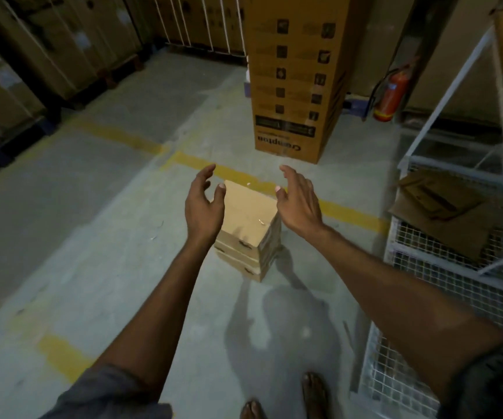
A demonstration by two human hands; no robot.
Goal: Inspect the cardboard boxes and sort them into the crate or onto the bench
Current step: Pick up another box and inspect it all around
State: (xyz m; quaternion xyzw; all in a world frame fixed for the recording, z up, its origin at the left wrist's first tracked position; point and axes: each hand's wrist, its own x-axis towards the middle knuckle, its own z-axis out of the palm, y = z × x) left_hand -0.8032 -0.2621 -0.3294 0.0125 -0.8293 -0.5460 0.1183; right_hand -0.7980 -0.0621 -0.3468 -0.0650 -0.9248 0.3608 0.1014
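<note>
Cardboard sits right between your hands: a stack of small cardboard boxes stands on the concrete floor, about three boxes high, with a plain tan top and dark print on its sides. It is on your side of the yellow line painted across the floor.

Your left hand is on the left of the top box and your right hand on the right, both palms turned inward. On both hands the fingers are spread and loosely bent, wide apart, and neither hand holds anything. Your left thumb tip is at the top box's far left corner, but you cannot tell from this view whether it touches the cardboard. Your right hand overlaps the box's right edge, and contact there cannot be told either.

To your right stands the wire-mesh crate, white-framed, well apart from the stack. Pieces of flattened cardboard lie inside it.

Beyond the yellow line, a tall column of printed cartons rises out of the top of the view, its lettering upside down. A red fire extinguisher stands just to its right by the wall. Large wrapped cartons line the left side.

Your bare feet show at the bottom edge, near the crate's corner.
</note>
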